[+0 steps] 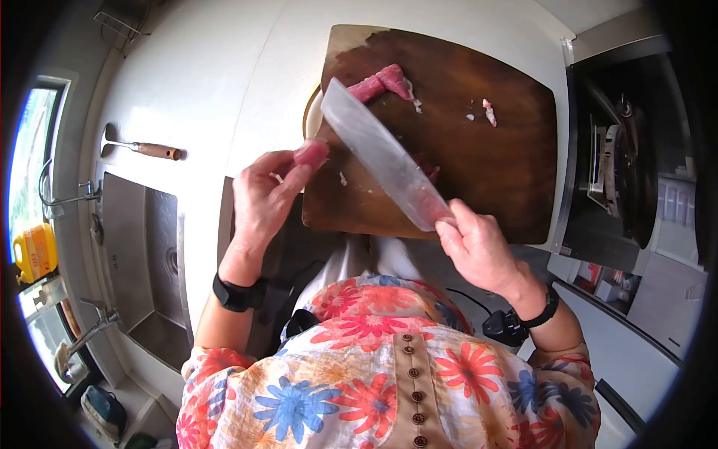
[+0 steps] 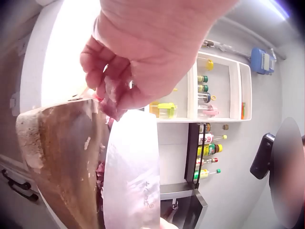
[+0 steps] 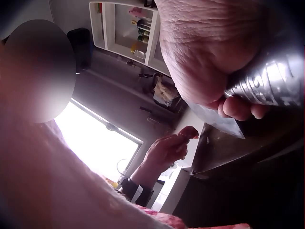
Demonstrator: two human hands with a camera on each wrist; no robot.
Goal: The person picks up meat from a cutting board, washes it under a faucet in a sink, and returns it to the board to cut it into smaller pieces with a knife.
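Note:
In the head view my left hand pinches a small piece of raw red meat between thumb and fingers, at the left edge of the dark wooden cutting board. My right hand grips the ribbed metal handle of a broad kitchen knife. Its blade slants over the board, tip toward the far left. Beyond the blade lies a longer strip of meat, partly covered by it. Pale scraps dot the board's right half. Dark red bits show beside the blade.
A pale round rim shows at the board's left edge. On the white counter lies a wooden-handled tool, near the steel sink. To the right is a dark stove. Bottles line a wall rack.

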